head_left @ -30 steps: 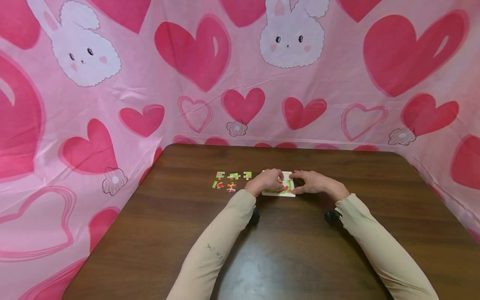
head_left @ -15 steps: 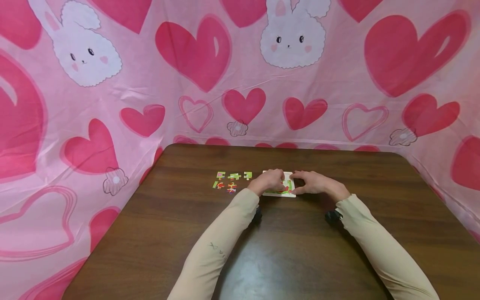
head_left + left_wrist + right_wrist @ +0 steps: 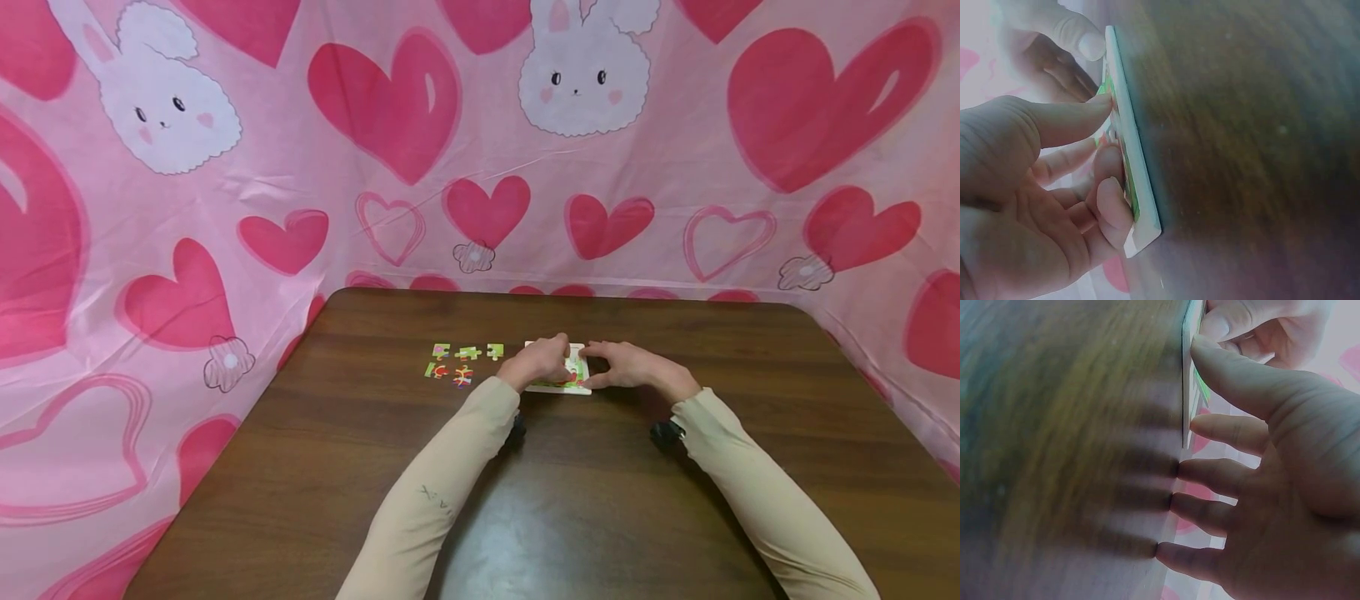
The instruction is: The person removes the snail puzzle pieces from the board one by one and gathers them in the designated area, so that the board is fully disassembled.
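A white-rimmed puzzle board (image 3: 581, 390) with a green and red picture lies flat on the table, partly hidden under both hands. My left hand (image 3: 537, 360) is over its left part with several fingers curled. In the left wrist view the thumb and index finger pinch a tilted green puzzle piece (image 3: 1204, 392) close over the board; most of the piece is hidden. At the right edge, the thumb and index fingertip of my right hand (image 3: 630, 364) touch the board's rim (image 3: 1187, 387). Its other fingers are spread fairly straight, their tips on the table.
Several loose puzzle pieces lie left of the board, among them a green one (image 3: 495, 351) and a red and yellow one (image 3: 462, 377). The brown wooden table (image 3: 570, 500) is backed by a pink cloth (image 3: 420, 225) with hearts and rabbits.
My left hand has shifted slightly to the right over the board, and its fingers have moved a little. The right hand, the board and the loose pieces stay where they were.
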### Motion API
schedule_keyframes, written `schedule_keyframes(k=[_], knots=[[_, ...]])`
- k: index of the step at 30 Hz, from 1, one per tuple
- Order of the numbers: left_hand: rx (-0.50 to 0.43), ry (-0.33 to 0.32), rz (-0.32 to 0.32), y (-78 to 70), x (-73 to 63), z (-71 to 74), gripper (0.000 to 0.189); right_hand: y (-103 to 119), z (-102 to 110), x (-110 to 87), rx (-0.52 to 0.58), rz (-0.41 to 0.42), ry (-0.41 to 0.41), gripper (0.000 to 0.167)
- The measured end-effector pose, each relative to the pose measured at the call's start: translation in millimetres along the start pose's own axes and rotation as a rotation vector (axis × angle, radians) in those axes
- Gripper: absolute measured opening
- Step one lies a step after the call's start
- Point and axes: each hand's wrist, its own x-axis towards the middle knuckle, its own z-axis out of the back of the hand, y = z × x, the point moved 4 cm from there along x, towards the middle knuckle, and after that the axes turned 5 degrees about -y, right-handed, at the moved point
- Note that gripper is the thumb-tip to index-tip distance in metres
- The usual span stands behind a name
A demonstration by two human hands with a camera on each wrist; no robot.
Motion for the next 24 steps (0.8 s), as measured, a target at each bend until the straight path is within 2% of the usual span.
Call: schedule_keyframes(k=[7,14,19,24], knots=[[0.017,-0.049,-0.038,-1.2,-0.1,2.5,0.034,-0.8,-0.5,0.8,-0.007,0.011,-0.012,0.071],[-0.017,-0.11,-0.039,-0.1,0.3,3.8,0.018,-0.1,-0.6,1.1,-0.015,0.013,-0.011,0.07],[-0.061,-0.123,-0.046,0.3,-1.7,5.5,0.01,0.0,-0.2,1.3,-0.02,0.016,-0.014,0.07],[-0.052,-0.128,-0.056,-0.3,-4.3,7.5,0.008,-1.1,-0.8,1.8,-0.02,0.019,-0.012,0.07]])
